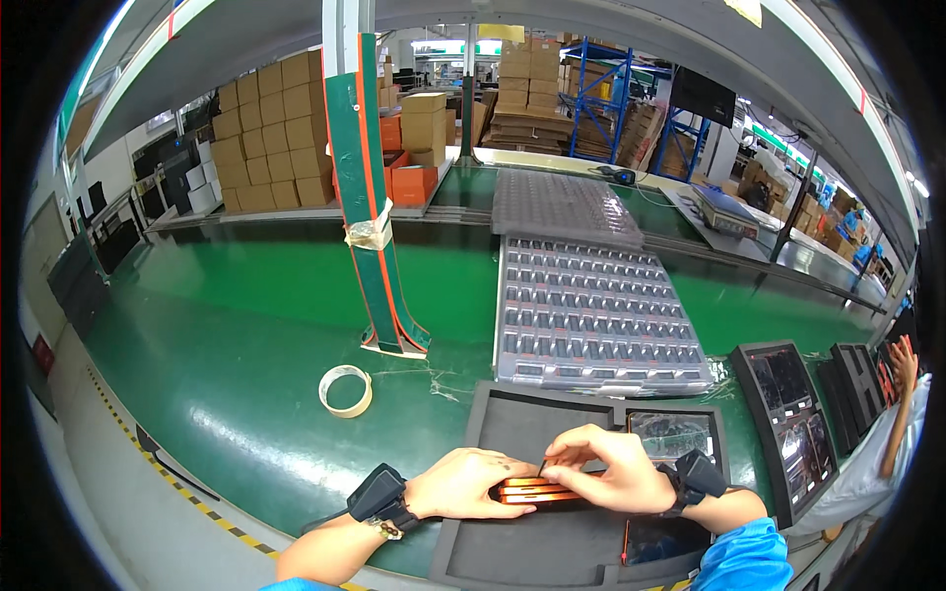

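Observation:
My left hand (465, 483) is closed on the left end of a small stack of orange-edged phones (532, 495), held flat above a black foam tray (512, 552). Over the stack's top, my right hand (613, 471) is closed in a pinch. A thin dark sliver shows by its fingertips, too small to name. In the tray's right part lie a dark-screened device (675, 431) under clear film and another dark device (662, 540) with an orange edge, partly hidden by my right arm.
Beyond the tray stands a clear blister tray (601, 315) filled with rows of small dark parts, with empty-looking clear trays (567, 205) behind. A tape roll (345, 391) lies left, near a green post (370, 236). More foam trays (785, 424) and another person's hand (903, 364) are at right.

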{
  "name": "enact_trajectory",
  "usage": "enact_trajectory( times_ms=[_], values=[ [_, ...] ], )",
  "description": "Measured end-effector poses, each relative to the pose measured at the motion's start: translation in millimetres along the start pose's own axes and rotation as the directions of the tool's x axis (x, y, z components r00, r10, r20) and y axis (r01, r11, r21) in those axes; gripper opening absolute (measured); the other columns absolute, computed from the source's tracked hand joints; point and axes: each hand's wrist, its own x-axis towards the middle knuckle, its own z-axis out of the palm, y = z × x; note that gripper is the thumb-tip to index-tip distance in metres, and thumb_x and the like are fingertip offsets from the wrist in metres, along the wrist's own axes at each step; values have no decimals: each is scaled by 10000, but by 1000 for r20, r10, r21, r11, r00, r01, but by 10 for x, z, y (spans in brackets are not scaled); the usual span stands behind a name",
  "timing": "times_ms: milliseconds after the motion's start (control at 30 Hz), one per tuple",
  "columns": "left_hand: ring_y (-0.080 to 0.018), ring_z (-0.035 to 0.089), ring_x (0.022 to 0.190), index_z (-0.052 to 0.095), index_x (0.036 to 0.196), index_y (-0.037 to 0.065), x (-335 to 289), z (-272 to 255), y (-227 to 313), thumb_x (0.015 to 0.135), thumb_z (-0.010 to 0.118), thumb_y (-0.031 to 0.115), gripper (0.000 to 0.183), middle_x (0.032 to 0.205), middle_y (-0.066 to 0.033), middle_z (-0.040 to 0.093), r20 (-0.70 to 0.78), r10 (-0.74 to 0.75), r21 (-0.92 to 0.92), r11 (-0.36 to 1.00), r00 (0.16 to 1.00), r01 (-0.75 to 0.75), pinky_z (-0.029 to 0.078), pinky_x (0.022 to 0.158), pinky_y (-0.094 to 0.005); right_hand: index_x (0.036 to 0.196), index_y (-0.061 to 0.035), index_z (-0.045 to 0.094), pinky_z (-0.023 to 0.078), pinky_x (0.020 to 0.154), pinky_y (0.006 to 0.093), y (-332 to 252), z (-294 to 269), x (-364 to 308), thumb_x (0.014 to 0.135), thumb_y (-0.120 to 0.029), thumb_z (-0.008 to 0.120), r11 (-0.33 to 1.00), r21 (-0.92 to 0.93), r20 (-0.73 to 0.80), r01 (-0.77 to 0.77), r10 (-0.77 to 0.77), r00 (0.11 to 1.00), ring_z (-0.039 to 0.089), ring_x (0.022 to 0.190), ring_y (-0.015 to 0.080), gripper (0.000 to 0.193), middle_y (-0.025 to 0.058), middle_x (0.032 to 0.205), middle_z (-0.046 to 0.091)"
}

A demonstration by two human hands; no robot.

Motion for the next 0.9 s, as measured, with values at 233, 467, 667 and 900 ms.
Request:
enact_trajectory(
  times_ms=[233, 467, 667, 900],
  values=[
    [-318, 686, 949, 652, 1226, 75, -32, -14, 16, 882, 694, 455, 514, 1069, -127, 718, 38, 4, -23, 1000, 999, -3, 552, 815, -396, 1013, -29, 686, 593, 705, 292, 66, 102, -1, 865, -75, 755, 891, -305, 117, 336, -315, 942, 734, 815, 220, 170, 93, 934, 741],
    [-298, 682, 981, 644, 1244, 102, -11, -4, 7, 879, 707, 408, 480, 1086, -109, 718, -2, 47, -53, 997, 999, -47, 549, 842, -381, 1032, -72, 705, 577, 688, 302, 117, 111, -52, 839, -95, 757, 845, -338, 117, 414, -399, 910, 716, 805, 200, 201, 55, 922, 727],
    [-293, 688, 980, 645, 1248, 108, -21, 13, 13, 868, 724, 377, 472, 1095, -106, 720, -15, 55, -54, 997, 998, -56, 555, 836, -374, 1016, -88, 714, 567, 648, 281, 102, 93, -52, 828, -123, 770, 755, -449, 121, 478, -479, 870, 711, 777, 166, 199, 18, 891, 722],
    [-296, 695, 981, 666, 1225, 114, 9, 11, 16, 829, 780, 340, 471, 1094, -97, 725, -10, 34, -69, 997, 999, -35, 559, 841, -382, 1018, -92, 716, 563, 642, 283, 134, 82, -104, 825, -113, 771, 819, -403, 96, 410, -408, 908, 709, 770, 163, 202, 12, 889, 722]
  ],
)
